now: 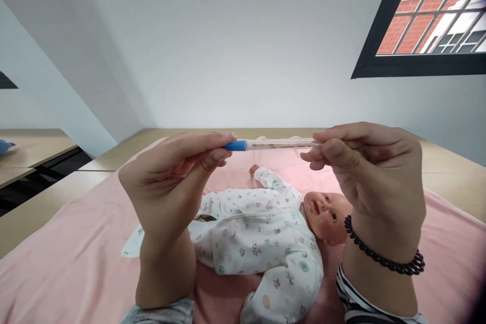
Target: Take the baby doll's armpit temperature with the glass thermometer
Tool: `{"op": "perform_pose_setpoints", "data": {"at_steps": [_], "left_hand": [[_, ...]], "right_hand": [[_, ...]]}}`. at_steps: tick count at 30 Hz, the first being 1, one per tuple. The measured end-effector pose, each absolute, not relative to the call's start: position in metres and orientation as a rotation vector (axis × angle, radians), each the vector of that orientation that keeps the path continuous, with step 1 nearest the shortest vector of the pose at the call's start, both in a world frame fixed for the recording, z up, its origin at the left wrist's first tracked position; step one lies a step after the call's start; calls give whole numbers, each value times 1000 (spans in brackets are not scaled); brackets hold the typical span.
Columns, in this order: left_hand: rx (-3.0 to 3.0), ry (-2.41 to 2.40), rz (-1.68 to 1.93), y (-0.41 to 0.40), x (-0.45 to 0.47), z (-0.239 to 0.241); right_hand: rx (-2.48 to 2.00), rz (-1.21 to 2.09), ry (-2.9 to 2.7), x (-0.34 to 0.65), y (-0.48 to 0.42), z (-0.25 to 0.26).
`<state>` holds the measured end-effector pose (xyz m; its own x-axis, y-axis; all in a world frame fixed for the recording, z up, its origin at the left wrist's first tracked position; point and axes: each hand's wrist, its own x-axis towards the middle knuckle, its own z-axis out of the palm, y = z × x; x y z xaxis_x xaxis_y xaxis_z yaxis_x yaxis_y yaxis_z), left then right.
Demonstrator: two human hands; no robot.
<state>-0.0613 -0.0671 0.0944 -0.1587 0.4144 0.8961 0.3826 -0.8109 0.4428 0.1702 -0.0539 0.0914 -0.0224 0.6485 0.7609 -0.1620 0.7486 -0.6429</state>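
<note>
A slim glass thermometer (281,145) with a blue end is held level at eye height between both hands. My left hand (170,177) pinches the blue end with thumb and forefinger. At the other tip, the thumb and fingers of my right hand (379,177) close on the clear end. Below and behind the hands lies a baby doll (261,228) on its back, dressed in a white printed suit, its head toward the right. My forearms hide parts of the doll's legs and head.
A pink sheet (68,253) covers most of the wooden table (451,182). A pale wall (235,45) rises behind it, with a barred window (436,10) at upper right. Another table (34,147) with a blue object (5,146) stands at the left.
</note>
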Motion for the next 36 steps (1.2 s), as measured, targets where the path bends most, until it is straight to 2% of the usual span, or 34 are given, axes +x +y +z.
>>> {"op": "perform_pose_setpoints", "data": {"at_steps": [21,24,26,29,33,36], "left_hand": [[2199,978,2294,-52,-61,95],[1961,930,2539,-41,-75,98],[1662,759,2575,-35,-89,101],[1617,674,2322,-30,-106,102],[2119,1114,2126,-33,-104,96],[2171,955,1929,-43,-95,94]], "right_hand": [[-491,585,-1486,162,-53,93],[-497,566,-1446,166,-49,95],[-495,550,-1388,170,-45,96],[-525,509,-1324,177,-41,98],[-556,462,-1304,177,-42,99],[-542,446,-1294,175,-45,99]]}}
